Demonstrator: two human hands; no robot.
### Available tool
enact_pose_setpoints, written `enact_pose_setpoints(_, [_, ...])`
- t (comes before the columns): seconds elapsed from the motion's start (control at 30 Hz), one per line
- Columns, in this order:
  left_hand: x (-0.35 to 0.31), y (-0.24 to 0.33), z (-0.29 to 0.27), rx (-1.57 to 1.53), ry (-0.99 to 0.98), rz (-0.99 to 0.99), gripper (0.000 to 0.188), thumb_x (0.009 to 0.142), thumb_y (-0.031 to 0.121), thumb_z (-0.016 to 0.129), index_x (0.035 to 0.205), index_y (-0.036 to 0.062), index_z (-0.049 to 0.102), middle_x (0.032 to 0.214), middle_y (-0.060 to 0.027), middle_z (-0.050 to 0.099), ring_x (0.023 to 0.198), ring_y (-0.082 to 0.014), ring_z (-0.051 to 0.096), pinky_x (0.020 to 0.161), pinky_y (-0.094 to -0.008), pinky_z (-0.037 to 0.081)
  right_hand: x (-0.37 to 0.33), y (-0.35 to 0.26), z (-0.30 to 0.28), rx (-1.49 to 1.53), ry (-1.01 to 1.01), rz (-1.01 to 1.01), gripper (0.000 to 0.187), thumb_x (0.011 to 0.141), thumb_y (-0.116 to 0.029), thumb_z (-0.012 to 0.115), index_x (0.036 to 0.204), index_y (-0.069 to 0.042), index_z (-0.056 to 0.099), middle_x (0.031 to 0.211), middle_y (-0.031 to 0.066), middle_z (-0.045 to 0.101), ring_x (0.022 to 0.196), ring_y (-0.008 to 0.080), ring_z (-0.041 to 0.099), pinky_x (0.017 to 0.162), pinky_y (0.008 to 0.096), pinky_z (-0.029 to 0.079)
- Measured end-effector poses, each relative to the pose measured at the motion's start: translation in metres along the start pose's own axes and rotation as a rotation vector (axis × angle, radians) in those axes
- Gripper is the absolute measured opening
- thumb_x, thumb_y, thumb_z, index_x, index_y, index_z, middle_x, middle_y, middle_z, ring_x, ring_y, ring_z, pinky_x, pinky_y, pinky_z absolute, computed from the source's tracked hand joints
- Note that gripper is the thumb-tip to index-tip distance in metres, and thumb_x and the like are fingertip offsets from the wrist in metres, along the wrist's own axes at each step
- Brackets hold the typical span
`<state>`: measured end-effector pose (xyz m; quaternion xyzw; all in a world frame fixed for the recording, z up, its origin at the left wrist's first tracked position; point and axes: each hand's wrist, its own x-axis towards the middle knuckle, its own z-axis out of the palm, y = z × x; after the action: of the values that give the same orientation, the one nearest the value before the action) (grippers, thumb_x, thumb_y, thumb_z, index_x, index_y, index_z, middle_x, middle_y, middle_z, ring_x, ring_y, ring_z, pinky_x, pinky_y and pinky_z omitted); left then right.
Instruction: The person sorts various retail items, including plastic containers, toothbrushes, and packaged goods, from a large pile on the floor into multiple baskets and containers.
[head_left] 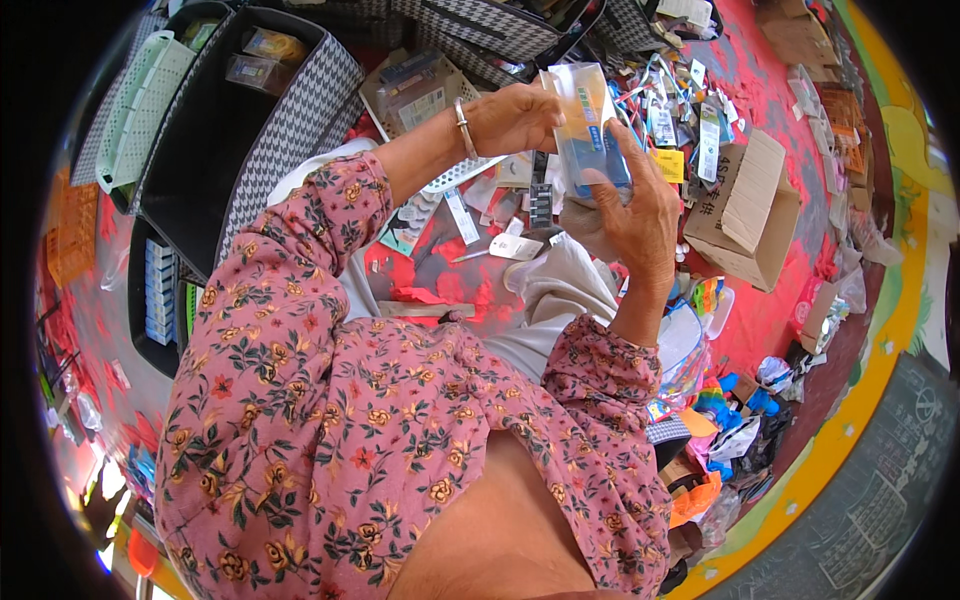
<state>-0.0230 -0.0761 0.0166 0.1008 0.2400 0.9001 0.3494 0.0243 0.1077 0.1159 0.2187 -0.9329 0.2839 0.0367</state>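
A flat, clear plastic package (585,112) is held up in front of me, with something blue in its lower part and coloured print on its face. My right hand (640,205) grips its lower right side, thumb across the front. At the left edge, the curled fingers of my left hand (515,118) close against the package; their tips are partly hidden. Below it on the floor lie a white tag (515,246), a white-and-blue strip packet (461,216) and a dark card (541,205). A white basket (378,100) with packaged goods stands left of my left hand.
Houndstooth-patterned black bins (300,130) and a pale green basket (140,110) stand at the left. Loose stationery packets (710,140) pile up to the right, beside an opened cardboard box (745,215). Bags and colourful items (735,430) litter the lower right.
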Motion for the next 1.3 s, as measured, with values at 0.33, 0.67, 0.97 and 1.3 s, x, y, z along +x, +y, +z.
enact_pose_setpoints(0.33, [0.004, 0.009, 0.023, 0.224, 0.101, 0.028, 0.067, 0.076, 0.025, 0.065, 0.119, 0.0041, 0.018, 0.124, -0.0159, 0.033, 0.111, -0.023, 0.044, 0.095, -0.0371, 0.039, -0.001, -0.001, 0.005, 0.109, 0.296, 0.161, 0.031, 0.089, -0.025, 0.047, 0.101, 0.002, 0.059, 0.055, 0.0079, 0.049, 0.05, 0.0072, 0.039, 0.045, 0.0266, 0.035])
enact_pose_setpoints(0.67, [0.011, -0.001, 0.019, 0.58, 0.493, 0.069, 0.101, 0.051, 0.061, 0.072, 0.12, 0.0029, 0.027, 0.112, -0.0137, 0.042, 0.109, -0.024, 0.044, 0.09, -0.0344, 0.038, -0.003, -0.005, 0.01, 0.192, 0.22, 0.222, 0.029, 0.091, -0.022, 0.044, 0.109, -0.003, 0.057, 0.076, 0.0113, 0.064, 0.061, 0.0076, 0.053, 0.056, 0.0233, 0.043])
enact_pose_setpoints(0.97, [0.006, 0.008, 0.034, 0.537, 0.543, 0.004, 0.101, 0.053, 0.073, 0.06, 0.124, 0.0095, 0.024, 0.122, -0.0184, 0.036, 0.121, -0.033, 0.029, 0.098, -0.0507, 0.022, -0.001, -0.002, 0.021, 0.331, 0.371, 0.292, 0.026, 0.09, -0.018, 0.047, 0.093, 0.006, 0.058, 0.06, 0.0006, 0.049, 0.056, 0.0058, 0.038, 0.049, 0.0217, 0.032])
enact_pose_setpoints(1.3, [0.009, 0.002, 0.016, 0.217, 0.426, 0.085, 0.064, 0.064, 0.049, 0.065, 0.113, 0.0131, 0.043, 0.11, -0.0078, 0.048, 0.105, -0.0219, 0.044, 0.083, -0.0494, 0.036, 0.002, -0.018, 0.027, 0.271, 0.195, 0.054, 0.03, 0.088, -0.011, 0.043, 0.117, -0.007, 0.051, 0.104, 0.0179, 0.058, 0.09, 0.0244, 0.06, 0.073, 0.0303, 0.046])
